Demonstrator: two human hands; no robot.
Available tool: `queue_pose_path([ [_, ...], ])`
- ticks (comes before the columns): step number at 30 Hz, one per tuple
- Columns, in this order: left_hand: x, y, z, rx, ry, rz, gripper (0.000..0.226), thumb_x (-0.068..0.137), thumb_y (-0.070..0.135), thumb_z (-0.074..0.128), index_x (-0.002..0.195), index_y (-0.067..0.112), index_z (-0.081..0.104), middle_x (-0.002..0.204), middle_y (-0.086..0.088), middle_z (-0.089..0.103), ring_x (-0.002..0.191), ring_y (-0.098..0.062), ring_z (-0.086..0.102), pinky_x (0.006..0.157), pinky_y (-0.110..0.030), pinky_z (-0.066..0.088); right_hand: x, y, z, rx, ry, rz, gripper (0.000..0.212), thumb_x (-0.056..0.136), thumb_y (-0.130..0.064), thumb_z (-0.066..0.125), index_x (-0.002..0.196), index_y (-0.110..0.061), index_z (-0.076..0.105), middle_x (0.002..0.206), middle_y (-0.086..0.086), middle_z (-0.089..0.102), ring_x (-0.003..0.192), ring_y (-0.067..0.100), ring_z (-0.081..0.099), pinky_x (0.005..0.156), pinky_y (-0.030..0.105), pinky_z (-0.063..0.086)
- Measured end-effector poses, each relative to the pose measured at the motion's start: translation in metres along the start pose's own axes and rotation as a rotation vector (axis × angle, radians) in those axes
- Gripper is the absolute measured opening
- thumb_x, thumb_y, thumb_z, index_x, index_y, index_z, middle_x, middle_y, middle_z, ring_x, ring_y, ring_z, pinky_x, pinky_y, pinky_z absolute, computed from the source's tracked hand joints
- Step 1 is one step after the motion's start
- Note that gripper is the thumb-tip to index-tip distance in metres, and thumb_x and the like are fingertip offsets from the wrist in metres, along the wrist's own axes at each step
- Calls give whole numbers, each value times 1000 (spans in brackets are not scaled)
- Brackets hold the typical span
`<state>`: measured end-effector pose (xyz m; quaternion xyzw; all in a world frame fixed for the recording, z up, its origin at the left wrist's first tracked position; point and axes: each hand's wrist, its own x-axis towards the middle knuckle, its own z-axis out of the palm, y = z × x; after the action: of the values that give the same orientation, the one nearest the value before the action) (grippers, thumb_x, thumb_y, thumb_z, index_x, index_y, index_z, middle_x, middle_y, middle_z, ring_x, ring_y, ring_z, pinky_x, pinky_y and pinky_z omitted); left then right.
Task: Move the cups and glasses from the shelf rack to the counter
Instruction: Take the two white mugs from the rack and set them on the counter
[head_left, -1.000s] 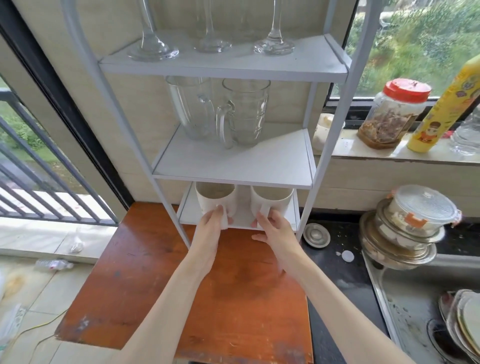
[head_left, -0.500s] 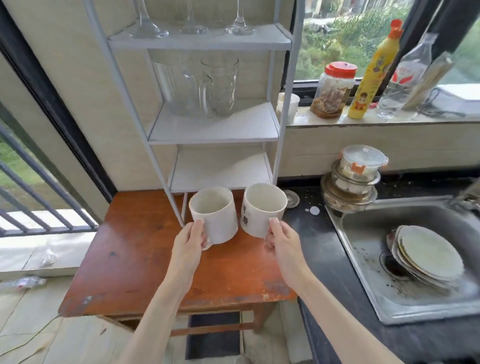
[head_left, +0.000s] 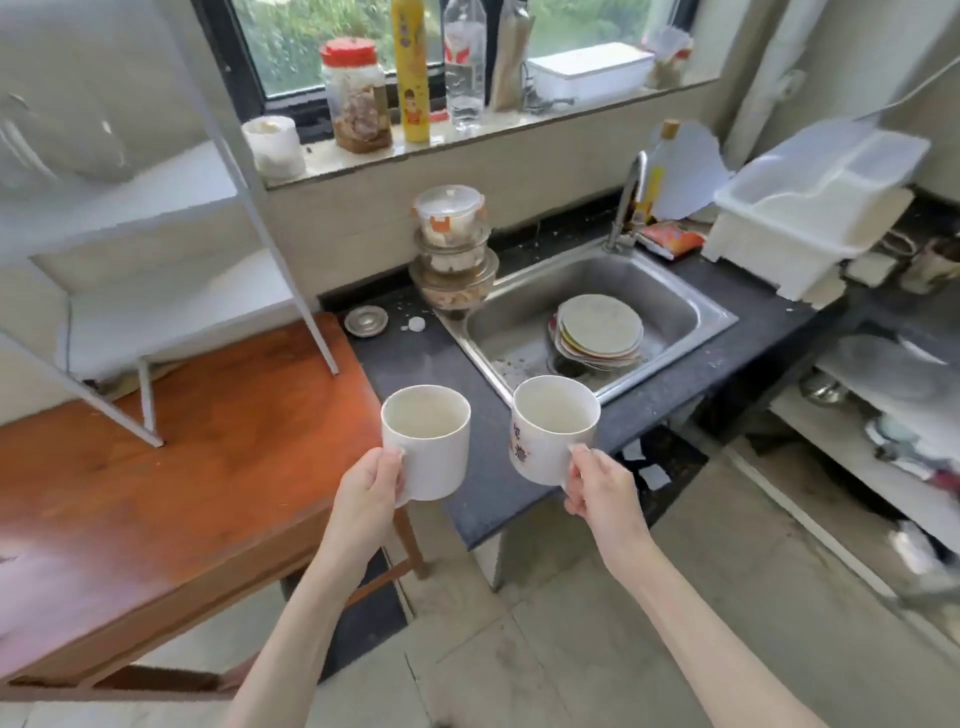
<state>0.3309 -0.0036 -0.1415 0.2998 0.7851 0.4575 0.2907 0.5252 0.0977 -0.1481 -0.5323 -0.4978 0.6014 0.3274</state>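
My left hand (head_left: 366, 491) grips the handle of a plain white mug (head_left: 428, 441), held upright over the dark counter (head_left: 415, 364) near the wooden table's right edge. My right hand (head_left: 597, 493) grips a second white mug (head_left: 548, 434) with red and blue print on its side, held upright and tilted slightly, above the counter's front edge beside the sink. Both mugs look empty. The white shelf rack (head_left: 156, 260) stands on the wooden table at the left, blurred; its lower shelves show bare.
A wooden table (head_left: 182, 467) lies left. The steel sink (head_left: 587, 317) holds stacked plates (head_left: 600, 327). Stacked lidded containers (head_left: 452, 249) and a small metal lid (head_left: 366, 320) sit on the counter. A white dish rack (head_left: 810, 208) stands far right. Jars and bottles line the windowsill.
Both mugs have left the bottom shelf and travelled right, from over the wooden table to over the dark counter by the sink. The view has swung right with them.
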Motion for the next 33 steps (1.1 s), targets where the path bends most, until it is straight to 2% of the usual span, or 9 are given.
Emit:
queue_pose_path([
  [4, -26, 33, 84, 23, -121, 117, 37, 97, 29, 35, 62, 23, 46, 64, 4, 45, 64, -11, 42, 59, -25, 34, -10, 14, -109, 38, 142, -5, 38, 93, -18, 45, 57, -17, 33, 37, -13, 26, 39, 9, 24, 48, 26, 25],
  [7, -48, 60, 162, 15, -188, 114, 37, 97, 30, 37, 63, 20, 49, 65, 1, 48, 66, -14, 45, 62, -28, 36, -19, 24, -205, 45, 249, 15, 38, 92, -16, 45, 56, -16, 32, 36, -13, 26, 37, 8, 23, 45, 24, 23],
  [11, -89, 99, 273, 18, -345, 187, 38, 96, 31, 38, 62, 17, 38, 63, 1, 38, 63, -15, 38, 59, -32, 28, -34, 34, -334, 30, 410, 1, 36, 90, -16, 44, 56, -18, 32, 38, -13, 27, 39, 10, 25, 48, 27, 23],
  [15, -133, 139, 372, -31, -522, 274, 37, 96, 28, 41, 62, 16, 34, 60, 2, 32, 54, -9, 33, 50, -20, 26, -50, 38, -443, 75, 575, -8, 36, 88, -18, 46, 54, -20, 33, 40, -13, 28, 39, 10, 25, 49, 28, 23],
  [16, -143, 151, 396, -44, -556, 275, 37, 96, 27, 41, 62, 16, 34, 59, 3, 32, 55, -10, 33, 52, -20, 28, -54, 38, -467, 92, 608, -10, 36, 88, -18, 46, 54, -20, 34, 40, -13, 28, 39, 10, 25, 49, 28, 23],
  [20, -174, 199, 485, -103, -688, 276, 35, 95, 26, 43, 62, 13, 40, 63, -1, 37, 62, -15, 37, 62, -32, 39, -67, 41, -551, 126, 747, -8, 36, 86, -20, 47, 53, -20, 36, 39, -11, 31, 38, 8, 27, 49, 28, 26],
  [24, -193, 235, 566, -54, -788, 387, 38, 94, 23, 41, 58, 16, 32, 58, 4, 32, 57, -14, 31, 55, -26, 30, -74, 53, -618, 177, 857, 4, 34, 87, -21, 47, 55, -19, 35, 38, -12, 30, 39, 9, 29, 51, 29, 26],
  [28, -206, 267, 650, -43, -920, 420, 35, 95, 20, 38, 61, 15, 30, 61, 1, 29, 59, -15, 27, 53, -22, 30, -62, 62, -685, 231, 941, 17, 33, 88, -20, 46, 57, -18, 35, 41, -14, 27, 46, 12, 26, 51, 27, 24],
  [33, -208, 324, 764, -24, -1040, 475, 36, 96, 26, 37, 63, 14, 32, 64, 0, 32, 62, -17, 30, 59, -31, 24, -23, 50, -781, 239, 1030, 25, 32, 88, -23, 46, 58, -18, 35, 42, -14, 26, 46, 12, 24, 50, 27, 25],
])
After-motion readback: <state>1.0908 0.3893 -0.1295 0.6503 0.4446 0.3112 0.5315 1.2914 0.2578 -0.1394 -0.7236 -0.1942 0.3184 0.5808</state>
